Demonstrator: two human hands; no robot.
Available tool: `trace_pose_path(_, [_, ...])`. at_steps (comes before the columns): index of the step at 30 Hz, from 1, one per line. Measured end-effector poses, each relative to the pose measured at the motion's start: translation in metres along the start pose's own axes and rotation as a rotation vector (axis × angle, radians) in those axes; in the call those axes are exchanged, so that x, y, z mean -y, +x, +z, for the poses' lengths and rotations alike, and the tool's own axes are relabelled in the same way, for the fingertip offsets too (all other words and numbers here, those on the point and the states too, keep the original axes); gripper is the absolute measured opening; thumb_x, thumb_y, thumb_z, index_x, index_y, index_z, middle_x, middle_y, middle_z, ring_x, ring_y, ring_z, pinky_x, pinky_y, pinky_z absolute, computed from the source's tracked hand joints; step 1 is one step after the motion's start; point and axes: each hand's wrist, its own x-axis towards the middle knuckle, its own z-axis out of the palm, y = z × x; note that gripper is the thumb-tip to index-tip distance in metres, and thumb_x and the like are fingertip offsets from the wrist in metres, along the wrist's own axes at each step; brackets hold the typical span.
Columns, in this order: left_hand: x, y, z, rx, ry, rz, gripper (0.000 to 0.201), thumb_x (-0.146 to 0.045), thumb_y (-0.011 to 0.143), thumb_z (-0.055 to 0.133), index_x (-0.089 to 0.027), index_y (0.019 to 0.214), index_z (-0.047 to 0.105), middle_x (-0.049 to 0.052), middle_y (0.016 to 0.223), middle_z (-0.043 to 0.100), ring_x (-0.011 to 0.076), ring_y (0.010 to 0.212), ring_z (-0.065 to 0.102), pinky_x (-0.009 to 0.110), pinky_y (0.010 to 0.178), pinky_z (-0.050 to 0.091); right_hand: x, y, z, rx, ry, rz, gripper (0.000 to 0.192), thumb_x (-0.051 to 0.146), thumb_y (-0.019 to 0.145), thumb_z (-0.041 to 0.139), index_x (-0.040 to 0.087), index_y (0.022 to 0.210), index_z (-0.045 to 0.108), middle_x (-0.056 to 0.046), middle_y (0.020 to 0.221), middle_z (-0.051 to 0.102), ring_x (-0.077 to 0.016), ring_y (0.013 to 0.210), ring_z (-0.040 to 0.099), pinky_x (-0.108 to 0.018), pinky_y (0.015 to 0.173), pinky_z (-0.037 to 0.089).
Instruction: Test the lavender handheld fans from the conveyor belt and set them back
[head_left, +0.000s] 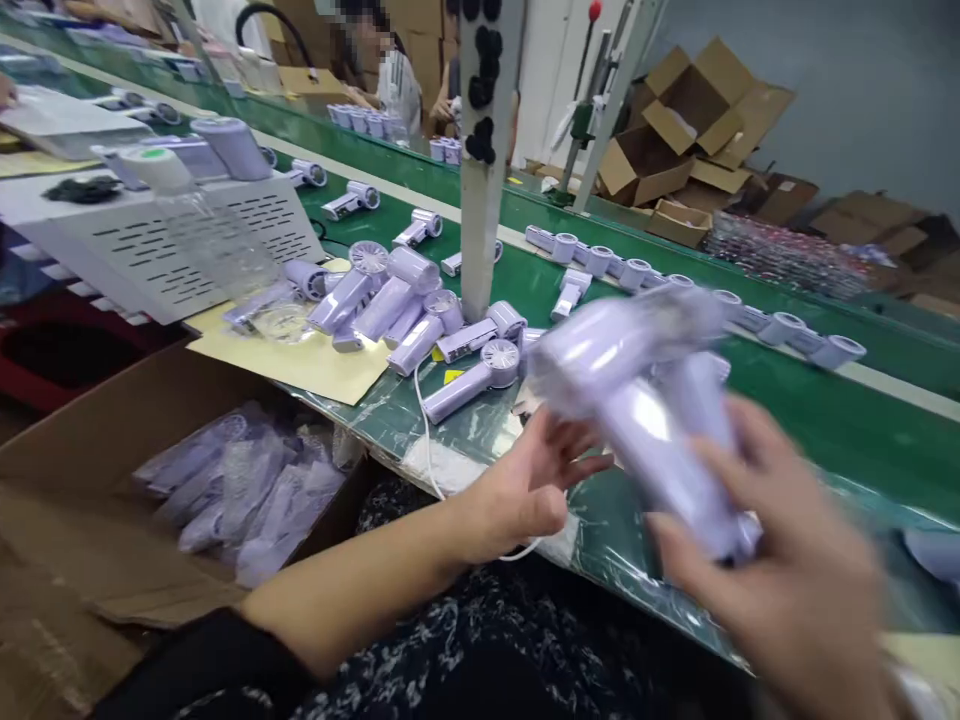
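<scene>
Blurred by motion, two lavender handheld fans (pixel 645 430) are gripped by their handles in my right hand (pixel 795 560). Their round heads point up and to the left. Just under one of these heads, my left hand (pixel 536 475) has its fingers apart and bent, palm up, with nothing seen in it; whether it touches the fan I cannot tell. Beyond it, a loose fan (pixel 472 390) lies at the near edge of the green work surface (pixel 510 285). Behind that, a heap of similar fans (pixel 382 290) rests partly on a yellow sheet (pixel 330 370).
A cardboard box (pixel 82 480) at lower left holds several bagged fans (pixel 247 480). A white slotted metal case (pixel 180 245) stands left, and a metal post (pixel 484 190) rises mid-bench. Fans stand in a row (pixel 675 285) along the belt. A white cable (pixel 424 430) hangs over the edge.
</scene>
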Motion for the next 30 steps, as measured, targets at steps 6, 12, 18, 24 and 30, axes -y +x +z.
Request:
trace_pose_path(6, [0.011,-0.011,-0.003,-0.392,-0.236,-0.245,0.068,-0.078,0.062,0.082,-0.019,0.091,0.067,0.007,0.088,0.076,0.0240,0.084,0.072,0.036,0.079,0.060,0.049,-0.025,0.058,0.348,0.050,-0.182,0.038,0.049,0.088,0.071,0.016,0.107,0.078,-0.023,0.153,0.054,-0.0429,0.130,0.059,-0.056,0.102,0.053])
trace_pose_path(12, [-0.013,-0.044,-0.049,-0.450,0.030,-0.164,0.060,-0.056,0.051,0.095,-0.017,0.091,0.072,0.005,0.087,0.076,0.0209,0.079,0.070,0.030,0.071,0.058,0.029,0.018,0.105,0.423,-0.110,0.274,0.022,0.023,0.100,0.050,0.016,0.084,0.063,-0.020,0.090,0.073,-0.0317,0.084,0.071,-0.042,0.075,0.053])
trace_pose_path(18, [-0.026,-0.041,-0.061,-0.442,0.179,0.015,0.085,-0.078,0.053,0.085,-0.019,0.113,0.068,0.012,0.109,0.077,0.0367,0.117,0.068,0.045,0.093,0.059,0.023,0.004,0.119,0.528,0.093,0.197,0.018,0.016,0.091,0.055,0.023,0.076,0.048,-0.009,0.076,0.068,-0.0267,0.078,0.069,-0.037,0.074,0.052])
trace_pose_path(24, [-0.021,-0.014,-0.053,-0.426,-0.087,0.115,0.075,-0.093,0.070,0.060,-0.020,0.089,0.063,0.011,0.102,0.076,0.0374,0.130,0.063,0.048,0.102,0.056,0.038,-0.032,0.087,0.590,0.649,0.294,0.028,0.042,0.093,0.057,0.022,0.111,0.066,-0.001,0.072,0.067,-0.0206,0.060,0.064,-0.033,0.061,0.051])
trace_pose_path(30, [-0.019,-0.005,-0.035,-0.309,-0.235,0.147,0.071,-0.091,0.066,0.066,-0.020,0.071,0.056,0.011,0.106,0.075,0.0379,0.122,0.068,0.048,0.091,0.062,0.064,-0.031,0.088,0.645,0.840,0.203,0.029,0.035,0.094,0.061,0.022,0.068,0.066,-0.002,0.064,0.068,-0.0181,0.063,0.063,-0.029,0.062,0.046])
